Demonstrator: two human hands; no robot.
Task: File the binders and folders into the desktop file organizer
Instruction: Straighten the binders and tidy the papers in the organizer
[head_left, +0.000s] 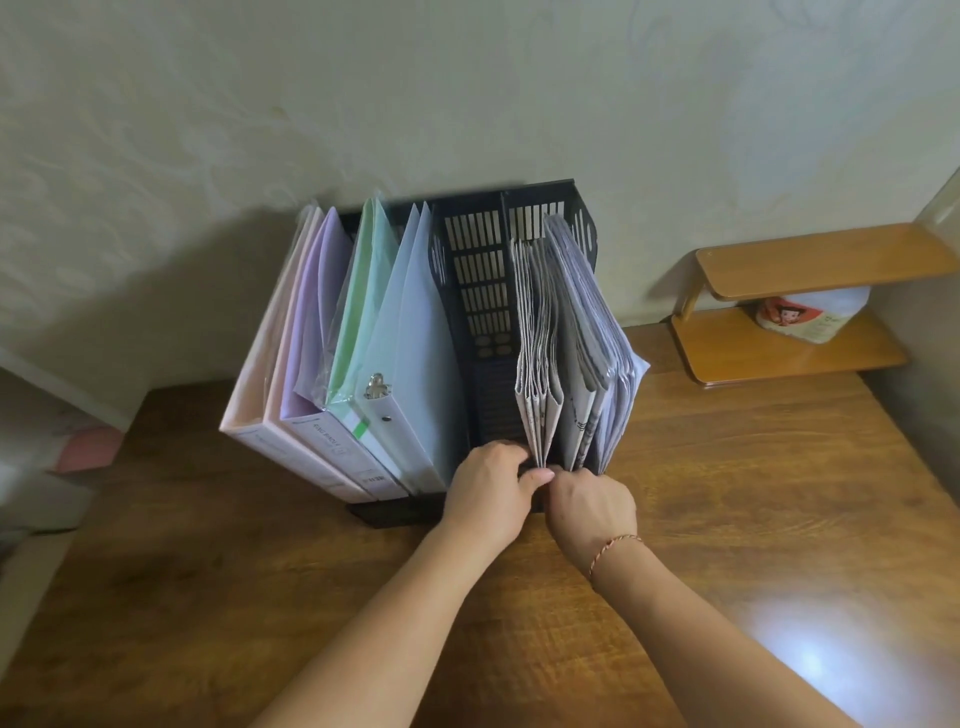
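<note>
Desk (727, 519): wooden top, fills most of my view; carries everything below.
Organizer (480, 291): black slotted plastic, stands at desk's far edge against the wall, roughly centre. I count approx. four compartments; third from the left looks bare.
Binders (332, 395): pink, purple, green and pale-blue ones, upright w/ a slight lean left, packed into the left compartments, spines toward me.
Folders (592, 332): grey-white paper/plastic stack in the rightmost compartment, leaning right, tops fanned apart.
Accordion folder (537, 374): white pleated one, upright, just left of that stack, same compartment as far as I can tell; bottom front corner sits at the organizer's near edge.
Small shelf (789, 306): wooden two-tier unit at desk's far right corner, a printed pouch on its lower tier.
Left hand (488, 493): fingers curled, thumb pressed fwd, pinching the accordion folder's bottom corner from the left.
Right hand (592, 512): fingers curled under at same corner, touching the left thumb; fingertips hidden, so can't tell exactly what they pinch. Thin red bracelet on wrist.
</note>
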